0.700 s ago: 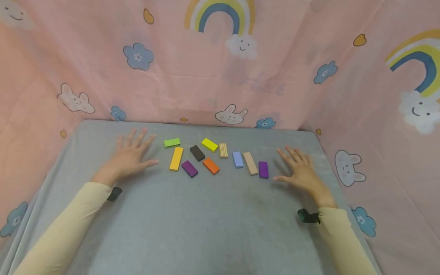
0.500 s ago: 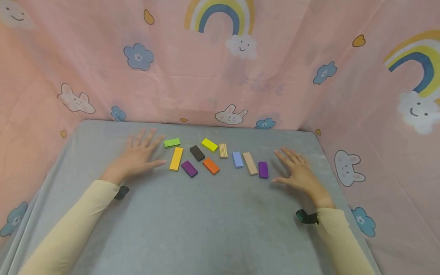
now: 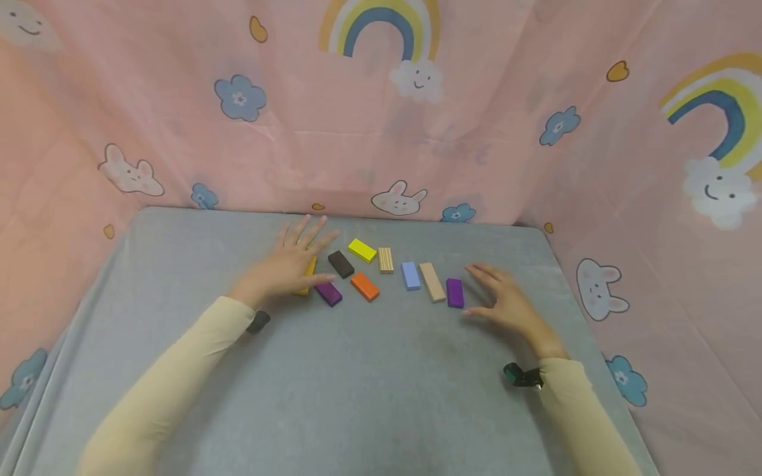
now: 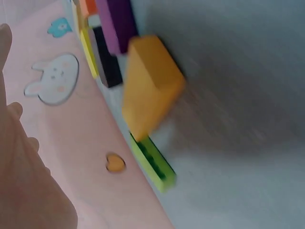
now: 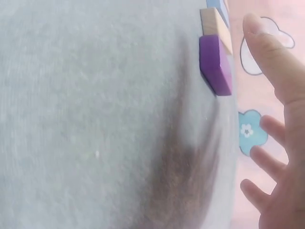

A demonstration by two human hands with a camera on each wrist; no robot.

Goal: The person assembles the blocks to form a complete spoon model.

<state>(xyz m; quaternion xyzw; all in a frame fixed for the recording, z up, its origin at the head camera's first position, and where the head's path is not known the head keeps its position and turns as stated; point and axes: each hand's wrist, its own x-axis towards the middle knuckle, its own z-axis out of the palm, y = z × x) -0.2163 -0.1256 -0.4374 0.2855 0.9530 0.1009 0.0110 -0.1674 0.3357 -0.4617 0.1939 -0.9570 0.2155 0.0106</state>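
Note:
My left hand, fingers spread, hovers over the left end of a group of small rectangular blocks. Beneath it in the head view, the amber block is partly covered and the green block almost wholly hidden; both show in the left wrist view. The left thumb overlaps a dark purple block; contact cannot be made out. To the right, my right hand is held with thumb and fingers apart beside a violet block. A gap separates them in the right wrist view. Neither hand holds anything.
Between the hands lie a black block, a yellow block, an orange block, a striped block, a blue block and a beige block. A pink printed curtain stands behind the grey-covered table.
The left hand has moved rightward from beside the blocks to over the green and amber ones. My right hand has shifted slightly left, its fingers drawing closer together. The blocks stay put.

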